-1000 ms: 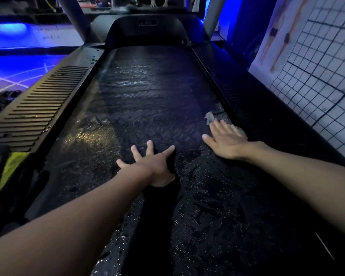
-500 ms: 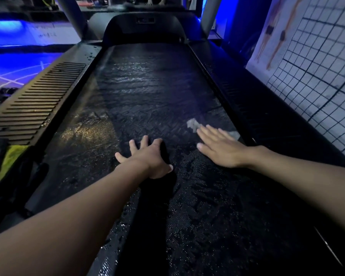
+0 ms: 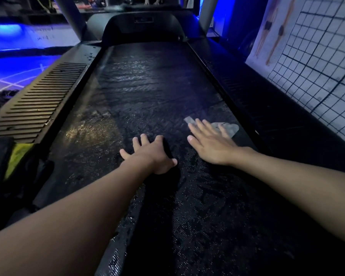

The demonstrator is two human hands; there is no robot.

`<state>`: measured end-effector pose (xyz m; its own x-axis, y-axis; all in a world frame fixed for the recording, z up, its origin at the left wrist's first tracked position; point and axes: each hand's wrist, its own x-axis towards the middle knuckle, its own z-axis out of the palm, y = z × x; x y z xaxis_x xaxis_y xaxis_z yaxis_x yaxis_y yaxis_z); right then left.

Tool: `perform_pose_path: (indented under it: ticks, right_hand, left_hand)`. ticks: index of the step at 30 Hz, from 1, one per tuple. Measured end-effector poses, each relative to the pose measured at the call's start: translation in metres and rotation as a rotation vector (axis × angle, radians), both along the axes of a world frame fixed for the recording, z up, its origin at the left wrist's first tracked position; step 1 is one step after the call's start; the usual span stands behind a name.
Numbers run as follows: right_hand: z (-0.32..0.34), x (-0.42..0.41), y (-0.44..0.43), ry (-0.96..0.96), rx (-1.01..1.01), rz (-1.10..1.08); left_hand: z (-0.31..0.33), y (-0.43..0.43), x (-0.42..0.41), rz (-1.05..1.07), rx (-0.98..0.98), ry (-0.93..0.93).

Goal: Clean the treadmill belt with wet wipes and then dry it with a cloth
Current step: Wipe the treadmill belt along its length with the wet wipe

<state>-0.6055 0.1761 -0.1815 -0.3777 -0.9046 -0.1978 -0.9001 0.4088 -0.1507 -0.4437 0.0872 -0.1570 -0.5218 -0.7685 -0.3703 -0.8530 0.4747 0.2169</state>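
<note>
My right hand [image 3: 211, 144] covers the middle of the wipe [image 3: 230, 127], the belt [image 3: 147, 92] runs off the bottom edge, and the yellow and black bundle [image 3: 16, 154] on my left is cut off and too dark to identify.

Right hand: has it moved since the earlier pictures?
Yes. The right hand slid the wet wipe left, away from the right side rail.

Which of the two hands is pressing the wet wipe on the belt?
The right hand, flat on the wipe; the left hand touches bare belt.
</note>
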Motion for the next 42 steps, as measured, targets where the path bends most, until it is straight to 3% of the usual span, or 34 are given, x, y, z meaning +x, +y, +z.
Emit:
perform_pose_path:
  ticks: [6, 10, 13, 15, 18, 23, 27, 31, 35, 40, 42]
  right_hand:
    - [0.001, 0.015, 0.024, -0.028, 0.091, 0.269]
    - [0.011, 0.005, -0.002, -0.014, 0.111, 0.065]
    - [0.002, 0.036, 0.014, 0.006, 0.112, 0.299]
    - [0.003, 0.033, 0.013, -0.010, 0.100, 0.334]
    - [0.011, 0.012, -0.016, -0.021, 0.108, 0.119]
    - [0.002, 0.035, 0.000, -0.009, 0.076, 0.407]
    - [0.011, 0.024, -0.026, -0.009, 0.090, 0.212]
    - [0.002, 0.056, -0.015, 0.000, 0.079, 0.492]
    - [0.011, 0.039, -0.037, -0.009, 0.066, 0.326]
    - [0.004, 0.067, -0.029, -0.011, 0.062, 0.607]
    - [0.008, 0.052, -0.046, -0.013, 0.060, 0.487]
  left_hand:
    - [0.009, -0.008, 0.020, -0.108, 0.050, -0.017]
    - [0.017, -0.020, 0.042, -0.159, 0.094, -0.078]
    - [0.007, -0.019, 0.054, 0.045, 0.051, -0.177]
    - [0.003, -0.020, 0.058, 0.086, 0.071, -0.200]
    - [0.010, -0.026, 0.058, 0.031, 0.059, -0.242]
    - [0.019, -0.037, 0.062, -0.059, -0.016, -0.331]
    - [0.014, -0.040, 0.069, 0.006, -0.030, -0.351]
    - [0.023, -0.033, 0.071, 0.061, 0.032, -0.346]
    - [0.021, -0.044, 0.079, -0.001, 0.043, -0.352]
    - [0.021, -0.053, 0.099, -0.057, -0.052, -0.349]
    - [0.019, -0.055, 0.104, -0.037, -0.068, -0.356]
